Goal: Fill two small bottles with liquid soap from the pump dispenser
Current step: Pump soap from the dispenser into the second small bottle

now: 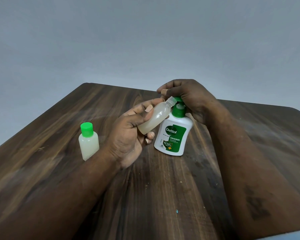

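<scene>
A white pump dispenser (173, 135) with a green label and green pump stands upright on the wooden table (163, 187). My right hand (189, 99) lies curled over the pump head from above, hiding most of it. My left hand (133, 129) grips a small uncapped bottle (156, 116) holding pale liquid. The bottle is tilted, its open neck up against the green nozzle. A second small bottle (88, 141), with a green cap on and pale liquid inside, stands upright to the left, just behind my left forearm.
The table's far edge runs close behind the dispenser, with a plain grey wall beyond. A tiny teal speck (176, 211) lies on the wood near the front.
</scene>
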`<act>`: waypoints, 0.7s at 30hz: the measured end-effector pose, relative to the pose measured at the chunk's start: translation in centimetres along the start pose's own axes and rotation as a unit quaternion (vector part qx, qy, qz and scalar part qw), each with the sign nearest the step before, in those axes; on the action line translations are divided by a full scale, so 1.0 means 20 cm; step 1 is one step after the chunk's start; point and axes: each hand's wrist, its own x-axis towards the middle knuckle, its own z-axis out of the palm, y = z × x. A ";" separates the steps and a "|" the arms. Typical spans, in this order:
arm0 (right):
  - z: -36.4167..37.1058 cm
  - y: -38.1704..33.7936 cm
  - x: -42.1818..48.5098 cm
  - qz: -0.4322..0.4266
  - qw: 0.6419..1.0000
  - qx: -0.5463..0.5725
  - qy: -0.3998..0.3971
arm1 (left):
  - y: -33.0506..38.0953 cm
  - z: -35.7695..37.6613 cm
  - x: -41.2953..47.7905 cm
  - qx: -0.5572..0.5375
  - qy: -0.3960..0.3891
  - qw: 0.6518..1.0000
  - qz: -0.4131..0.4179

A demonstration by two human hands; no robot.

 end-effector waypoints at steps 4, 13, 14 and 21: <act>0.02 0.01 -0.01 0.002 1.000 0.008 0.002 | 0.00 -0.01 0.00 0.014 0.007 1.000 0.006; 0.01 0.01 0.00 0.003 1.000 0.012 -0.001 | -0.01 -0.01 0.01 0.008 0.004 1.000 0.004; 0.01 0.01 0.00 -0.001 1.000 0.006 0.001 | -0.01 0.00 0.01 0.005 0.002 1.000 0.004; 0.02 0.01 0.00 -0.001 1.000 0.011 0.000 | -0.01 -0.01 0.01 0.013 0.001 1.000 0.007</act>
